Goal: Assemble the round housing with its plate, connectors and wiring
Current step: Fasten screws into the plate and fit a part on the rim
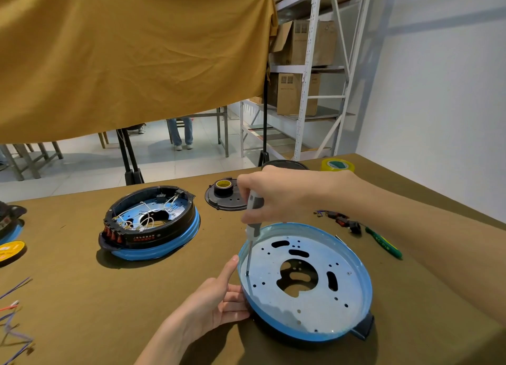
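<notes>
The round housing [305,334], blue-rimmed, sits at about 5 o'clock on the counter [82,296], with the perforated metal plate [315,304] lying inside it. The right hand [276,197] has its grip curled round the handle of a screwdriver [253,214], held nearly upright, its tip down on the plate near the housing's 9 o'clock edge. The left hand [216,304] braces the outer wall there, fingers laid flat against it and the thumb pointing up along the rim (steadying rather than clasping).

The likeliest trouble is the tip slipping off the screw: with the shaft slightly tilted, downward pressure could cam it out and scratch the plate, or send it toward the left thumb just beside it. Since the housing is only pressed, not held, torque could also spin it on the cloth. If plate and housing holes are misaligned, the screw may go in crooked.

A wired, finished unit [149,222] stands at 10 o'clock.
</notes>
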Motion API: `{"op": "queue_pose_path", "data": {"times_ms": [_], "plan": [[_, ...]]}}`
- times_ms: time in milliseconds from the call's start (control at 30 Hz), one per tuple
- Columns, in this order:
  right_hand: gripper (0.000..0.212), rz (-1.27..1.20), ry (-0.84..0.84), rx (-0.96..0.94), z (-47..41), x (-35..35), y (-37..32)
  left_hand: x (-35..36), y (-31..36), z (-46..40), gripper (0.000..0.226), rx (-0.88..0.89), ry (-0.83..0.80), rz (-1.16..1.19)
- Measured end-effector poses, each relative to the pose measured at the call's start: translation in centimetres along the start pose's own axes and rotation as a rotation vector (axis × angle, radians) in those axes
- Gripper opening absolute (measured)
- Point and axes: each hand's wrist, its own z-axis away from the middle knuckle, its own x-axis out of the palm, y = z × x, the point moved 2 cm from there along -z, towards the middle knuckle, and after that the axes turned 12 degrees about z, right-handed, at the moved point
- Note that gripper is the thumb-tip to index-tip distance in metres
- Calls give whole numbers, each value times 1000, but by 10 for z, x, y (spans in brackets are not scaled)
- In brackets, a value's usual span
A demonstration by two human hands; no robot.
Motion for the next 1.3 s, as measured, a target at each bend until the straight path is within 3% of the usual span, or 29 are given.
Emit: {"op": "queue_pose_path", "data": {"times_ms": [100, 233, 367, 500, 667, 800, 1000, 1133, 1300], "plan": [[36, 45, 32, 24, 0, 1, 1, 0, 0, -1, 80, -6, -3, 0], [30, -4, -56, -40, 6, -4, 2, -1, 0, -4, 82, -13, -8, 2], [31, 49, 0, 11, 3, -3, -1, 0, 0, -5, 82, -24, 3, -2], [30, -17, -86, -8, 4, -5, 2, 0, 0, -4, 81, -27, 9, 7], [29, 29, -28, 25, 0, -4, -2, 0, 0, -4, 81, -31, -1, -1], [24, -42, -122, -26, 2, -7, -2, 1, 0, -3, 81, -30, 2, 0], [32, 62, -48, 11, 1, -5, -5, 0, 0, -5, 81, -28, 6, 3], [22, 3, -77, -17, 3, -6, -3, -1, 0, -5, 82, -32, -5, 3], [33, 49, -81, 12, 3, -5, -2, -1, 0, -5, 81, -31, -3, -1]]}}
